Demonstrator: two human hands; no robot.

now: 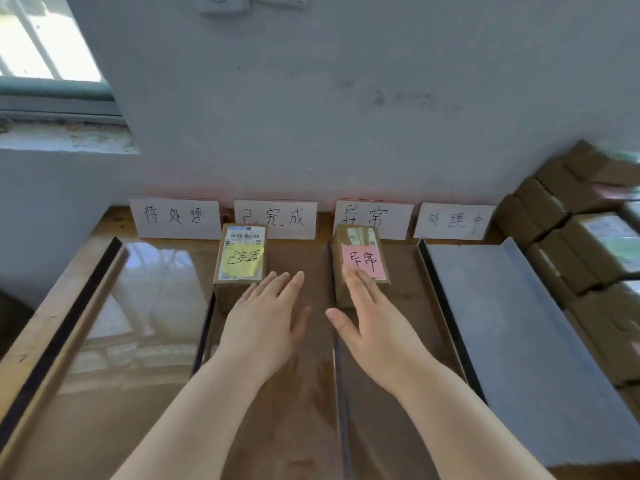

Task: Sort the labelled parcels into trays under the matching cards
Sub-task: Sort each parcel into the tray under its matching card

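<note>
Four white cards with handwriting lean on the wall: a far-left card (176, 218), a second card (277, 218), a third card (375, 218) and a far-right card (453, 221). A brown parcel with a yellow note (240, 259) sits in the second tray (298, 393), under the second card. A parcel with a pink note (360, 263) sits in the third tray (415, 306), under the third card. My left hand (268, 320) is flat and open beside the yellow-note parcel. The fingertips of my right hand (375, 323) rest on the pink-note parcel, fingers spread.
A glossy tray (138, 323) lies at the left and a grey tray (519, 341) at the right. Several brown parcels (588, 244) are stacked at the far right against the wall. A window is at the upper left.
</note>
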